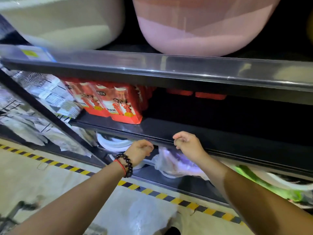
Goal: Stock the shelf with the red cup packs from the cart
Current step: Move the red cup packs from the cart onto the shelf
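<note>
2 bare forearms are seen reaching forward from the bottom of the view over a pale floor marked with a yellow-and-black hazard stripe (171,199). The left hand (139,152), with a dark bead bracelet (127,164) and a red cord at its wrist, is loosely curled at the front edge of the middle shelf (220,133); nothing is seen to be held in it. The right hand (188,143) is also curled, thumb against fingers, just at the same edge, and no object is visible in its grip.

Below that edge, white plates (111,143) and a clear plastic bag (171,161) are shown on a lower shelf.

Further back, on the middle shelf, the red cup packs (116,104) are stood upright at the left, touching one another, beside clear-wrapped white goods (50,94). To the right of the packs, the shelf is dark and appears unfilled. The cart is not visible.

Furthest up, a white basin (64,22) and a pink basin (203,26) are set on the top shelf.

The step in hand is judged to fall between placements, with both hands free. Next, a turn to the cart would be called for, and another pack would be set in the open space at the right.
</note>
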